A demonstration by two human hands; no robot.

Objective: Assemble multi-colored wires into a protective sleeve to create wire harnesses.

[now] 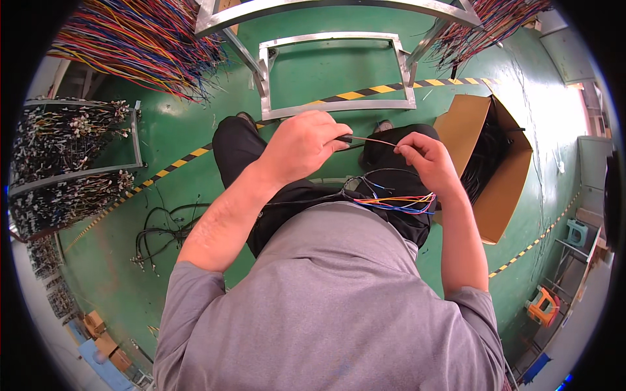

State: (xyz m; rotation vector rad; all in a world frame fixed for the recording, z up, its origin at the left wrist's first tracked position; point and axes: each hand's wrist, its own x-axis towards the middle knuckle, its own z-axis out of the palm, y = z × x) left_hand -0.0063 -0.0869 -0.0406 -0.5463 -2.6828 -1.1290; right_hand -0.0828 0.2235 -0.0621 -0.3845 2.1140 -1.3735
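Note:
My left hand (301,148) is closed in a pinch around a short black sleeve (346,138), whose end sticks out past the fingertips. A thin brownish wire (375,140) runs taut from there to my right hand (427,161), where thumb and forefinger pinch its other end. Over my lap lies a wire harness (398,204) with loose red, yellow, blue and white strands fanning out below my right wrist. Its black cables (171,229) trail left past my left forearm to the floor. My left palm's inside is hidden.
A cardboard box (510,189) holding black cables stands to the right. Ahead is a metal frame (336,104); bundles of coloured wires (140,39) hang at far left. A rack of connector-ended harnesses (72,143) is at left. Striped tape (189,156) crosses the green floor.

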